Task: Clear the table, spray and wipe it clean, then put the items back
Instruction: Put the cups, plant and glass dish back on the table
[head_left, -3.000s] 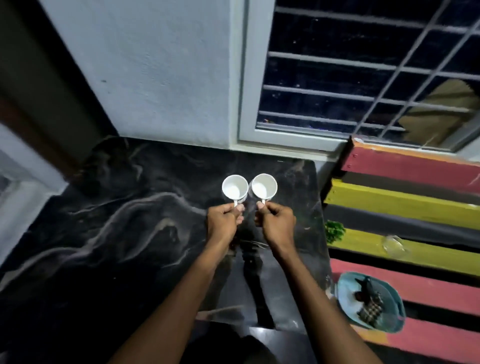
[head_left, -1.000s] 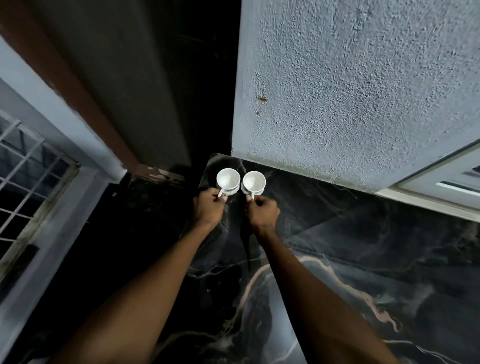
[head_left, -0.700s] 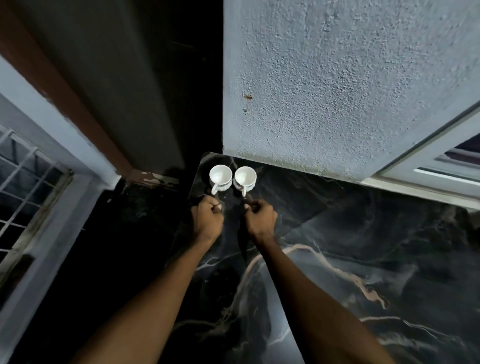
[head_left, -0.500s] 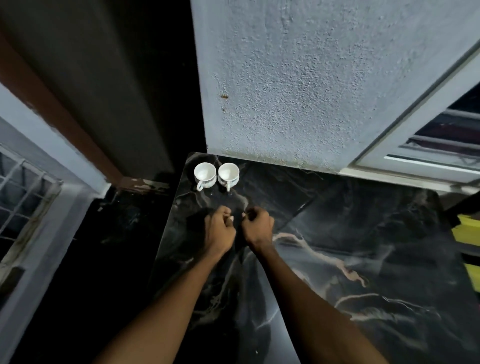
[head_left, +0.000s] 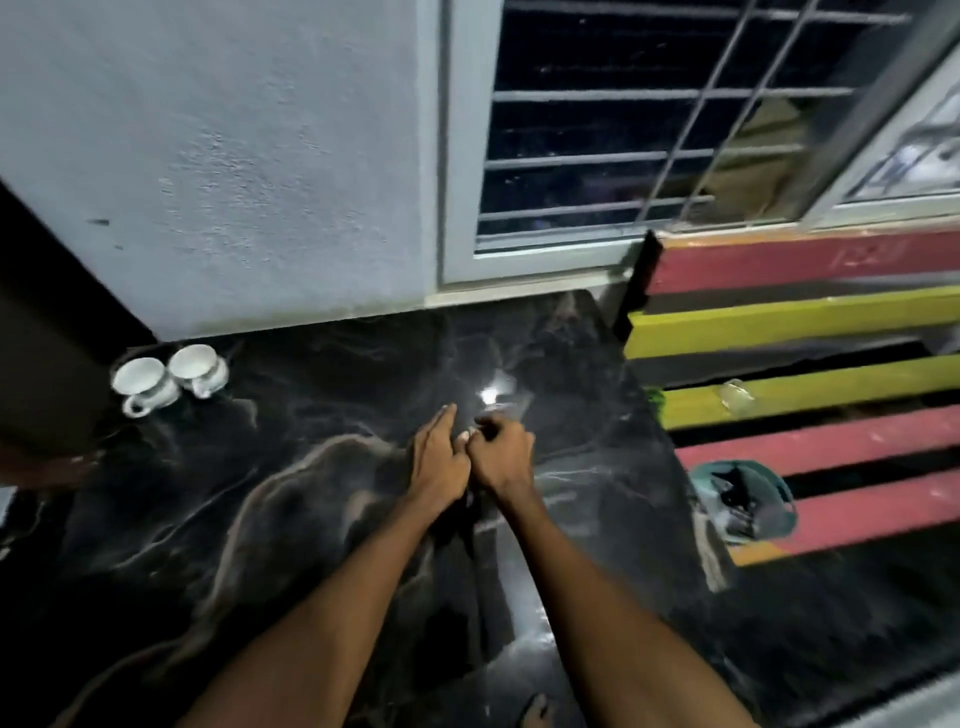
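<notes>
Two white cups (head_left: 144, 383) (head_left: 200, 368) stand side by side at the far left corner of the black marble table (head_left: 311, 519), close to the wall. Both of my hands hover over the middle of the table, far to the right of the cups. My left hand (head_left: 439, 457) has its fingers stretched forward and holds nothing. My right hand (head_left: 501, 452) sits right beside it with its fingers curled in, and nothing shows in it.
A grey wall (head_left: 234, 156) and a barred window (head_left: 649, 124) close off the far side. To the right are red and yellow painted slats (head_left: 810, 332). A teal bowl (head_left: 743, 501) with dark contents and a clear glass lid (head_left: 735, 397) rest on them.
Both hands let go of the cup handles and drew back to the table's middle. The view swung right, so the cups now lie at the far left and the window and slats show again.
</notes>
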